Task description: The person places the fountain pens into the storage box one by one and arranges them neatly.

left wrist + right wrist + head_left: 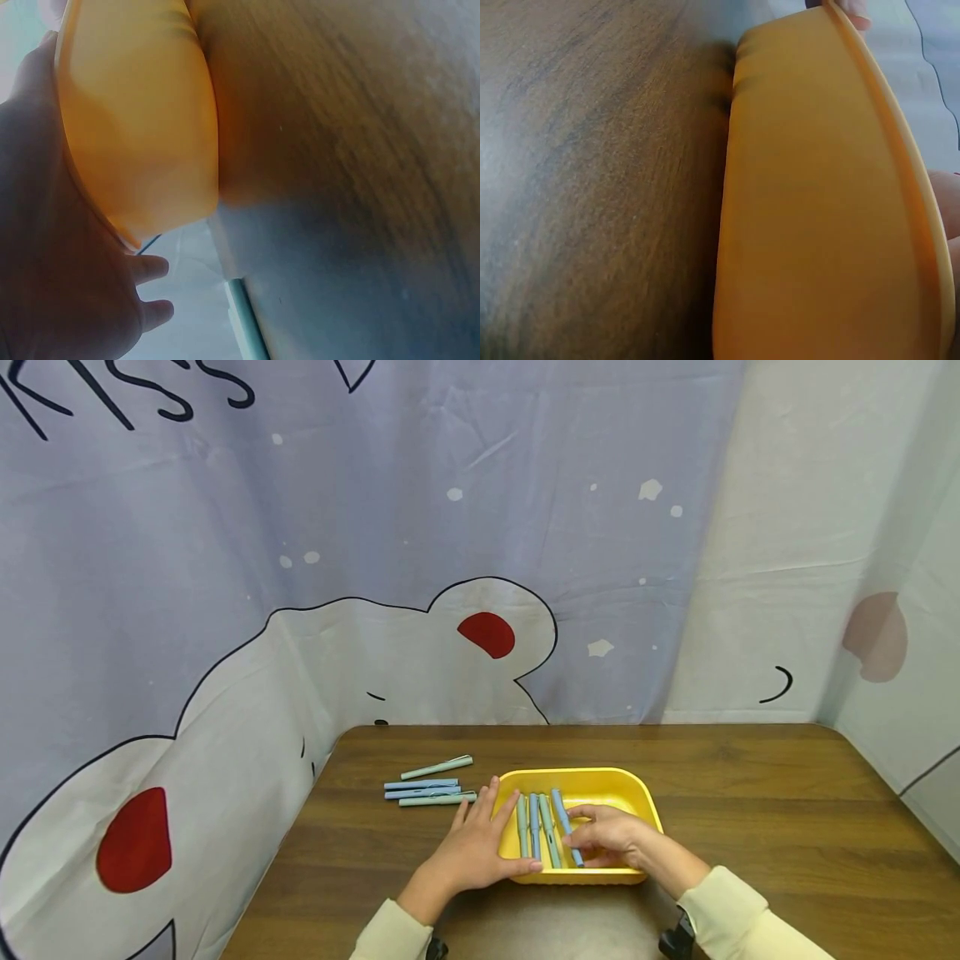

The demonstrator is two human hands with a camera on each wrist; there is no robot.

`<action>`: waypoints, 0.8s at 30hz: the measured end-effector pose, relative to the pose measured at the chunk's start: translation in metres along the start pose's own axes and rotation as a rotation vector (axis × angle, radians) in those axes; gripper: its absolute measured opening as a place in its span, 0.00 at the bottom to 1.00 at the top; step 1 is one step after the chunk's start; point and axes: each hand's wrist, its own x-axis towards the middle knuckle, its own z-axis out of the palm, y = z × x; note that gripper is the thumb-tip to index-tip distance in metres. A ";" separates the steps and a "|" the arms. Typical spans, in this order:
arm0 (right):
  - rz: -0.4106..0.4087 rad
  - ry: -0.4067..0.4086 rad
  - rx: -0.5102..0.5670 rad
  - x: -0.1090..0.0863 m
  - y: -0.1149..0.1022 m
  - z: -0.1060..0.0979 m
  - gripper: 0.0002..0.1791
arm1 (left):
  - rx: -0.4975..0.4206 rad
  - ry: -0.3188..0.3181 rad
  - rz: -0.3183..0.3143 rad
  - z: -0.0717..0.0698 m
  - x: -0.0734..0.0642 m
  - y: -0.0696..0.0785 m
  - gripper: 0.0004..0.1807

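Note:
A yellow tray (pixel 618 787) stands on the table, with green and blue pens lying side by side in its left half. My left hand (pixel 478 852) rests on the tray's left front corner, fingers spread and thumb along the front rim. Inside the tray, my right hand (pixel 611 837) pinches the rightmost blue pen (pixel 559 808), which lies slightly tilted beside a green pen (pixel 547 827). In the left wrist view the hand (pixel 67 247) lies against the tray's outer wall (pixel 142 120). The right wrist view shows mostly the tray wall (pixel 810 180); the pens are hidden there.
Left of the tray, more pens lie on the wooden table (pixel 750 793): a green pen (pixel 437 767) at the back, then blue ones and another green pen (pixel 427 802). A printed curtain (pixel 375 527) hangs behind the table's far edge.

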 end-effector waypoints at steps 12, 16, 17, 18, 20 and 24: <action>0.012 0.020 -0.028 0.002 0.000 0.003 0.37 | -0.004 0.005 0.004 0.000 -0.001 0.000 0.59; 0.020 0.029 -0.031 0.001 -0.001 0.004 0.36 | -0.001 0.006 0.006 0.000 0.000 -0.001 0.59; 0.022 0.036 -0.037 0.001 -0.002 0.005 0.35 | -0.001 0.007 0.007 0.000 0.000 -0.001 0.59; 0.022 0.041 -0.046 0.001 -0.002 0.005 0.35 | -0.001 0.007 0.006 0.000 0.000 -0.001 0.59; 0.021 0.055 -0.072 0.000 -0.002 0.006 0.34 | -0.002 0.009 0.006 0.000 0.000 0.000 0.59; 0.007 0.070 -0.123 0.000 -0.002 0.006 0.30 | -0.006 0.006 0.004 0.000 -0.001 0.000 0.59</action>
